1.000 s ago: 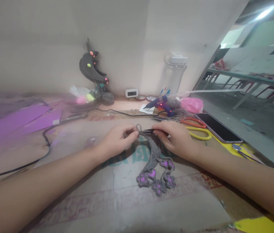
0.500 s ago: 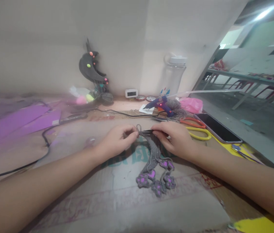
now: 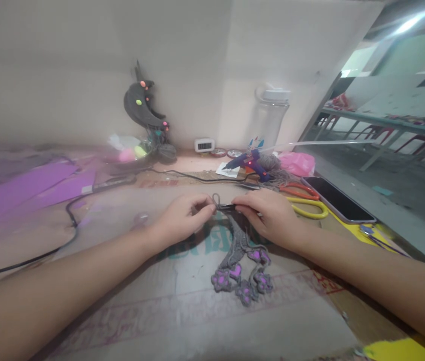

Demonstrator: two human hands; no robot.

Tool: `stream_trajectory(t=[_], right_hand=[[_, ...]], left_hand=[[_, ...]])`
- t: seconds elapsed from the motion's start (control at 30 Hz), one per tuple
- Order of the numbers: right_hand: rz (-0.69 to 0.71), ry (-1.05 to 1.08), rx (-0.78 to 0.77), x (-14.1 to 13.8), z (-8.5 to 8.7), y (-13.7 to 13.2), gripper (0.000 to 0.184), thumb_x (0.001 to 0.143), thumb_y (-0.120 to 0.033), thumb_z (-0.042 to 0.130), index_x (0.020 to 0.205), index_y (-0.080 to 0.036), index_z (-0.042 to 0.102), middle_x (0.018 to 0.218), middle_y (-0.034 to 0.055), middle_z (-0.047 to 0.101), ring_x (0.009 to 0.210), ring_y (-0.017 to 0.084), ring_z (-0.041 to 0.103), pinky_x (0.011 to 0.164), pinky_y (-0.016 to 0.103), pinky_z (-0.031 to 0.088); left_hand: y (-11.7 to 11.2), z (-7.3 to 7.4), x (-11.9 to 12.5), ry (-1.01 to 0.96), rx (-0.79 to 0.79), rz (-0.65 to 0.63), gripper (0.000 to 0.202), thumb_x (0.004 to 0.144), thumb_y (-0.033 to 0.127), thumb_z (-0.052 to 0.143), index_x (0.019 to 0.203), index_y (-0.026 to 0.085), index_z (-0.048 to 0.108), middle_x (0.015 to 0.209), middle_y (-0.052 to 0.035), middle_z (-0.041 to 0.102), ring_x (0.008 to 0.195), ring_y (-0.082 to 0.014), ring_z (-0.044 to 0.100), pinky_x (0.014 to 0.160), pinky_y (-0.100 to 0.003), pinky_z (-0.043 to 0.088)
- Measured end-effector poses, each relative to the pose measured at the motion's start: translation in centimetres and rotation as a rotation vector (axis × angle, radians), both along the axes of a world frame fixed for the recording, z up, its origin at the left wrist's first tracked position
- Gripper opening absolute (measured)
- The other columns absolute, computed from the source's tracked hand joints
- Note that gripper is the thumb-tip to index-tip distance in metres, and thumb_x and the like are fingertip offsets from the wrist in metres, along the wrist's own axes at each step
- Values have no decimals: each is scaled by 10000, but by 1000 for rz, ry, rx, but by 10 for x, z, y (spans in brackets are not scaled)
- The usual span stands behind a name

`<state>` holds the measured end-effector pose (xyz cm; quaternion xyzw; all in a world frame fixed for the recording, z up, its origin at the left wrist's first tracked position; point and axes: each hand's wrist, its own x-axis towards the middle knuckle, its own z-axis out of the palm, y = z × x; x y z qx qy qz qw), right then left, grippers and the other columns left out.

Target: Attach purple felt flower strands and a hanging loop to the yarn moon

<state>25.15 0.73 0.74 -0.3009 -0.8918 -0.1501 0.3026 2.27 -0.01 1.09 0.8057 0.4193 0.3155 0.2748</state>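
Observation:
A grey yarn-wrapped ornament (image 3: 239,253) lies on the cardboard-covered table (image 3: 182,311), with several grey and purple paw shapes hanging at its near end. My left hand (image 3: 184,216) pinches the grey loop at the ornament's top. My right hand (image 3: 268,213) is closed on a thin dark tool whose tip points at that loop; I cannot tell what the tool is. Both hands rest close together, fingertips almost touching.
Behind my right hand lie orange scissors (image 3: 298,188), yellow scissors (image 3: 310,209), a phone (image 3: 338,198) and a blue glue gun (image 3: 248,163). A clear water jug (image 3: 270,118), a small clock (image 3: 203,145) and a grey moon ornament (image 3: 142,108) stand by the wall. A black cable (image 3: 71,213) and purple sheets (image 3: 20,190) lie left.
My right hand has shifted slightly left toward the loop; the left hand and the ornament stay where they were.

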Motion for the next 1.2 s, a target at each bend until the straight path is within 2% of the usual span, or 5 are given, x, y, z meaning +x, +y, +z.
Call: stream_trajectory(t=[0.13,0.43,0.77,1.03,1.2], right_hand=[[-1,-1,-23,1,0,-1,206,959,-270,462,971,-198,654,792,41,704,715,167,612,653,283,407],[11,163,-118,2,3,-3,150,920,-218,494,989,-194,625,852,52,715,738,175,646,670,279,471],[-6,58,-67,1,-2,-1,185,944,-261,479,980,-193,648,854,58,722,746,187,632,682,295,441],[54,110,-5,2,1,-2,165,938,-240,488,974,-184,639,854,57,727,734,182,637,681,290,461],[19,82,-23,2,0,-1,171,939,-250,495,976,-182,648,864,55,729,741,186,642,682,295,459]], left_hand=[[1,-1,-1,2,8,-11,262,894,321,427,695,182,523,677,23,527,669,-138,510,622,-236,390],[1,-1,-1,10,0,-16,260,901,327,418,711,182,518,707,15,543,709,-147,523,655,-244,401],[0,-1,0,16,17,-29,248,894,311,429,709,183,533,710,15,560,699,-145,535,664,-246,409],[1,-2,-1,24,9,-24,260,904,320,418,722,178,536,710,14,552,704,-146,529,660,-247,404],[0,-1,0,14,-5,-15,246,895,310,430,716,179,535,708,16,554,703,-146,529,651,-246,397]])
